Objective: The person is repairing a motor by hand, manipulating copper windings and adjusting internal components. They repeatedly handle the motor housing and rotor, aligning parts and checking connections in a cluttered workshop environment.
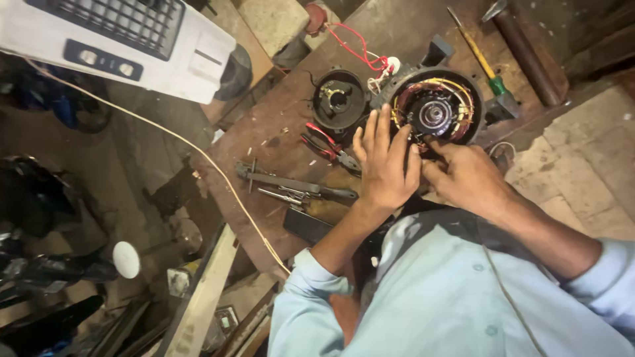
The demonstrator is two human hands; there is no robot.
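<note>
Motor housing (434, 109), round, dark metal, with copper windings ringed inside and a bare shaft end at the centre, near the far edge of the brown wooden worktop (397, 33), tilted open toward the camera. Judged to be mid-way through work on the windings at the lower rim. Left hand (382, 165) laid flat against that rim, fingers (383, 129) spread and pressing, holding nothing. Right hand (463, 175) just beside, fingers bunched and poking at the winding edge; whether pinching a wire, cannot tell. Calls for a steady housing and a fine grip on thin wire. Just left of the housing, a black round end cover (338, 100); red and white leads (360, 53) looping behind. Nearer, red-handled pliers (324, 142) and a grey metal tool (284, 182). Right of the housing, a yellow-and-green-handled screwdriver (481, 59).
</note>
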